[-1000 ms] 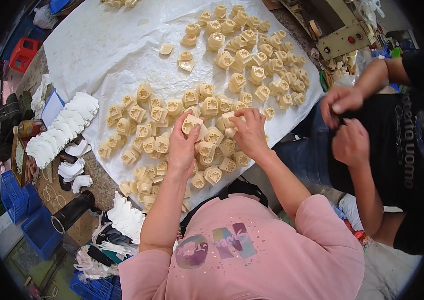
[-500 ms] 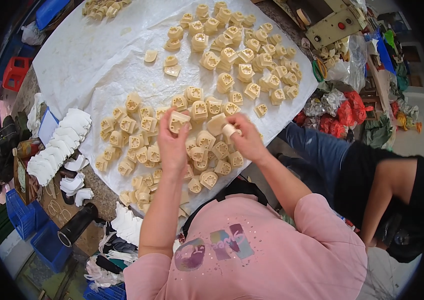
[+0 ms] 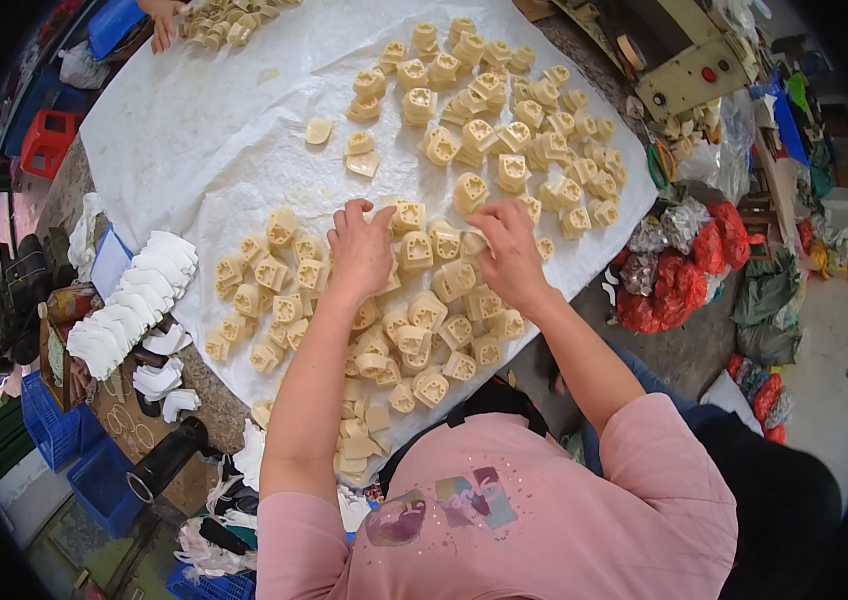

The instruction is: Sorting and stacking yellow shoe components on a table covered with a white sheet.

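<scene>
Many small cream moulded parts, with an arched outline and holes in one face, stand in clusters on a white sheet. My left hand is among the near cluster, its fingers bent and a little apart. Its fingertips are beside an upright cream part, and no part shows between them. To the right, my right hand pinches a cream piece, mostly covered by the fingers, above the same cluster. Three flat-looking cream pieces, one of them single, lie farther off.
Stacked white curved pieces lie at the left edge beside blue crates and a dark tube. Another person's hand is at a far-left pile of parts. Red bags lie right of the table.
The cream part held up in my left hand no longer shows there. My right hand has moved slightly right. A hand has appeared at the far left, and the person on the right has shifted downward.
</scene>
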### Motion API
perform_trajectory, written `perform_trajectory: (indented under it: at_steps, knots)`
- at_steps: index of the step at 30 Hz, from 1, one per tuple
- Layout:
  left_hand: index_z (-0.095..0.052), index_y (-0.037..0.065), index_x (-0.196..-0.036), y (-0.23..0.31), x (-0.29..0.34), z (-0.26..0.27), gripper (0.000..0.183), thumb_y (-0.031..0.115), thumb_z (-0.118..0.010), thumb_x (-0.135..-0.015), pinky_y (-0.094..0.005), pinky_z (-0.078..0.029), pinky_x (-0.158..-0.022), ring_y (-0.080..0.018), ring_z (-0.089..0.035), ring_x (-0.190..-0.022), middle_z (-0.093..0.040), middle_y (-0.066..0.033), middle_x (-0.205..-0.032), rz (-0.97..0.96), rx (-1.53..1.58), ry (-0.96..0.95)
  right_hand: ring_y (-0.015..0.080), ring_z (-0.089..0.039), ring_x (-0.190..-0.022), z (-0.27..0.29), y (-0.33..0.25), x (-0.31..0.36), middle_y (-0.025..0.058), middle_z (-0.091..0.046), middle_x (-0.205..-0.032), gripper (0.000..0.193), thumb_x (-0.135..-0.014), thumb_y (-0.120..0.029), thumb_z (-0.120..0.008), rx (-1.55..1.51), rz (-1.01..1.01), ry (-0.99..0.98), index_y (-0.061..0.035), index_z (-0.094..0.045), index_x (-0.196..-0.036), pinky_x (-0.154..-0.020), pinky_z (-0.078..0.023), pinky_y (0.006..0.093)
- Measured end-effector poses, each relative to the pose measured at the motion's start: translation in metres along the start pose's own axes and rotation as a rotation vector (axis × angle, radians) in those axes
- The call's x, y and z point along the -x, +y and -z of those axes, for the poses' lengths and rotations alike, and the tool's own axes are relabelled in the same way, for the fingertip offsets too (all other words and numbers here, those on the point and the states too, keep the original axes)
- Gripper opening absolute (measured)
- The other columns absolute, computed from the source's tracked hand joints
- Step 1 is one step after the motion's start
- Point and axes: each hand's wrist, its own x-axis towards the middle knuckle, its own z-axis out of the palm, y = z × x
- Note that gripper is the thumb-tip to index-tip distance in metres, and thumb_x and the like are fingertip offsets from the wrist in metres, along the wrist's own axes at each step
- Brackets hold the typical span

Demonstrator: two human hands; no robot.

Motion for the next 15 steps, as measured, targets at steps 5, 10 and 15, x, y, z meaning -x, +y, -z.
perform_trajectory:
  at_steps: [5,10,15]
  knots:
    - [-0.047,0.015,-0.134,-0.012,-0.01,-0.002,0.052,0.008,-0.053,-0.083,-0.049,-0.031,-0.095,-0.0343,-0.036,-0.119,-0.035,-0.0167,-0.133,0.091,-0.052,0.04,0.0354,-0.055,-0.095,-0.06,-0.013,-0.076,0.0168,-0.058,-0.101,0.028,-0.08,-0.002,-0.056,-0.228,-0.167,-0.175,0.0006,-0.059,-0.108,-0.082,-0.045,0.0412]
    - [-0.05,0.015,-0.129,-0.032,-0.036,0.015,0.05,0.007,-0.058,-0.08,-0.0466,-0.034,-0.094,-0.0326,-0.041,-0.115,-0.042,-0.0139,-0.127,0.068,0.089,0.126,0.0407,-0.058,-0.096,-0.117,0.002,-0.123,0.0226,-0.061,-0.1,0.024,-0.081,-0.008,-0.055,-0.12,-0.358,-0.301,0.0028,-0.059,-0.102,-0.083,-0.046,0.0461]
    - [-0.053,0.015,-0.125,-0.065,-0.086,0.027,0.049,0.004,-0.06,-0.078,-0.0442,-0.038,-0.095,-0.0344,-0.045,-0.111,-0.048,-0.0153,-0.118,0.014,0.097,0.324,0.0397,-0.059,-0.1,-0.132,-0.002,-0.137,0.023,-0.061,-0.102,0.026,-0.079,-0.01,-0.055,-0.046,-0.513,-0.375,0.001,-0.058,-0.102,-0.085,-0.048,0.0455]
